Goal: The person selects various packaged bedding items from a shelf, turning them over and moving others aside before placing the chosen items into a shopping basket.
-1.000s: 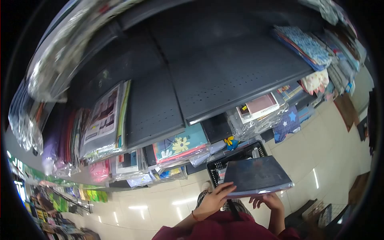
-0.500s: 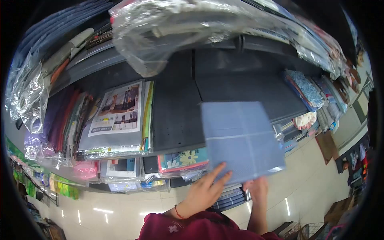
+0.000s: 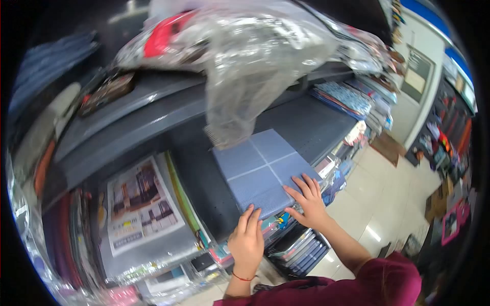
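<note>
A flat, square blue folded cloth pack (image 3: 268, 166) lies on the dark shelf, its pale crease lines crossing on top. At its near left corner is my left hand (image 3: 247, 245), fingertips extended onto the top edge. The fingers of my right hand (image 3: 309, 205) are spread over the near right edge, with the thumb lower along the front side. Neither hand is wrapped round the pack. The far corner of the pack reaches under a hanging clear plastic sheet (image 3: 232, 92).
Left of the pack stand plastic-sleeved packs with a printed picture sheet (image 3: 145, 206). Patterned folded cloths (image 3: 344, 99) lie farther right on the shelf. Below the shelf, a black bin (image 3: 301, 252) holds several blue packs. Pale tiled floor (image 3: 372, 204) extends to the right.
The blue pack has gone from being held up before the shelf to lying on it. My right hand has moved from its lower edge onto its near right edge. The view has turned.
</note>
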A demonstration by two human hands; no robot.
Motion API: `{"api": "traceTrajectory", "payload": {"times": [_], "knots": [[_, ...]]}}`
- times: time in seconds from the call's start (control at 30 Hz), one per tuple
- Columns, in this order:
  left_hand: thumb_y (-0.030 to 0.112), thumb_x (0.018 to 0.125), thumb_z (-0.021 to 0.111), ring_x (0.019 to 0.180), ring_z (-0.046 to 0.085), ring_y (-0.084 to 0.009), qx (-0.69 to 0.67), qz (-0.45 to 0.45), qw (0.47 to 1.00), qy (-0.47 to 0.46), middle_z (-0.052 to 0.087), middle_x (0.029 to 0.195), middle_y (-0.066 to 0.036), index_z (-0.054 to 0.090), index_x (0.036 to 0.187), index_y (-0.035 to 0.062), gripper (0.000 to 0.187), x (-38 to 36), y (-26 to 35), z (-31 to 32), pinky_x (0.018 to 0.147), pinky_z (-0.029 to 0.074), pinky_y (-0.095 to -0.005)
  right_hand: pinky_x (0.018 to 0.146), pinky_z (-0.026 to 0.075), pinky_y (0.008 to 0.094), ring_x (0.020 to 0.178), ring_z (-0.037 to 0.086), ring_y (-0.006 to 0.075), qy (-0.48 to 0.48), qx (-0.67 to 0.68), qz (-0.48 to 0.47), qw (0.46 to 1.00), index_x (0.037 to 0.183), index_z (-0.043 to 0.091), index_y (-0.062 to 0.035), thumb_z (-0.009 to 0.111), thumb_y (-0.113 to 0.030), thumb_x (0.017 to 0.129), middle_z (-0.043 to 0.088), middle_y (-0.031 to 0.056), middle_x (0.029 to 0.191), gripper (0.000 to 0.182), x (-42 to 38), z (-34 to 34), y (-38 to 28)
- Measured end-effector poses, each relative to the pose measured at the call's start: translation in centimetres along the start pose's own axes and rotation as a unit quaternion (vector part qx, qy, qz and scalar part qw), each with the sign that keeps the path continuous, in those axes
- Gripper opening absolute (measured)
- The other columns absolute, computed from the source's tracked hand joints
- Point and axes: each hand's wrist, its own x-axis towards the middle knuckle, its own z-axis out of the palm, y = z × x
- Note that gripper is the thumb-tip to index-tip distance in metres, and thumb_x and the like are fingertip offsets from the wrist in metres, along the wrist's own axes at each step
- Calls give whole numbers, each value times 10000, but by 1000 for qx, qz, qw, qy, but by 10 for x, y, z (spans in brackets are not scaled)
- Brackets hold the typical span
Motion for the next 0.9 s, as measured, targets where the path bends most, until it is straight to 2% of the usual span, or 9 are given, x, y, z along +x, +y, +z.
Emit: {"api": "traceTrajectory", "payload": {"times": [0.23, 0.5, 0.6, 0.63, 0.7, 0.77, 0.8, 0.83, 0.9], "knots": [[63, 789, 622, 907, 636, -301, 73, -40, 996, -37, 603, 1145, -78, 619, 1079, 101, 292, 39, -9, -2, 736, 507, -386, 1077, 216, 538, 1298, 309, 411, 2, -48, -13, 999, 1318, 475, -195, 572, -456, 849, 404, 161, 1363, 546, 42, 30, 10], [220, 884, 551, 975, 623, -317, 118, 5, 991, -59, 491, 1326, -120, 533, 1213, 70, 363, 58, -37, 26, 774, 489, -417, 1096, 178, 553, 1333, 268, 421, -13, -4, -32, 999, 1322, 476, -192, 579, -488, 826, 378, 163, 1403, 587, 87, 71, 57], [179, 901, 529, 963, 616, -316, 114, 85, 990, 4, 498, 1306, -153, 577, 1156, 49, 291, 58, -39, 28, 771, 489, -400, 1098, 159, 568, 1326, 327, 369, 41, 141, -34, 989, 1219, 570, -158, 656, -366, 784, 477, 166, 1331, 489, 82, 73, 66], [150, 903, 523, 949, 619, -306, 108, 116, 987, 34, 506, 1294, -160, 592, 1135, 43, 265, 53, -38, 30, 765, 491, -387, 1101, 216, 502, 1289, 408, 294, 40, 240, 6, 970, 1186, 586, -115, 616, -244, 850, 542, 125, 1277, 361, 76, 62, 65], [23, 911, 467, 819, 611, -223, -79, 32, 995, 43, 552, 1220, -164, 595, 1111, -14, 240, 35, -22, 21, 744, 487, -315, 1038, 342, 387, 1173, 512, 204, 98, 549, 132, 819, 1119, 613, -62, 572, -170, 886, 611, 81, 1165, 260, 50, 45, 59], [28, 941, 420, 690, 558, -150, -119, 19, 991, 52, 626, 985, -119, 600, 980, -37, 195, -5, -18, 21, 648, 460, -276, 913, 432, 267, 1021, 567, 130, 141, 525, 117, 831, 1034, 615, -1, 512, -83, 928, 643, 52, 1025, 169, 3, 47, 74], [22, 935, 423, 665, 561, -156, -138, -6, 990, 22, 634, 932, -108, 602, 940, -29, 187, -29, -22, 27, 614, 459, -282, 893, 443, 274, 1009, 576, 136, 118, 555, 163, 807, 1018, 614, 2, 511, -93, 934, 641, 68, 1003, 164, -29, 56, 87], [15, 930, 425, 640, 564, -161, -158, -31, 987, -7, 643, 879, -97, 605, 900, -22, 186, -57, -28, 39, 580, 459, -289, 859, 460, 278, 939, 587, 133, 68, 521, 166, 835, 1015, 614, 3, 508, -108, 941, 641, 65, 972, 170, -69, 69, 112], [51, 943, 431, 609, 562, -163, -170, -167, 963, -127, 634, 821, -95, 588, 900, -8, 173, -120, -39, 73, 572, 464, -294, 794, 477, 281, 832, 581, 126, -41, 526, 293, 797, 998, 615, 4, 511, -183, 951, 631, 51, 888, 219, -162, 91, 151]]}}
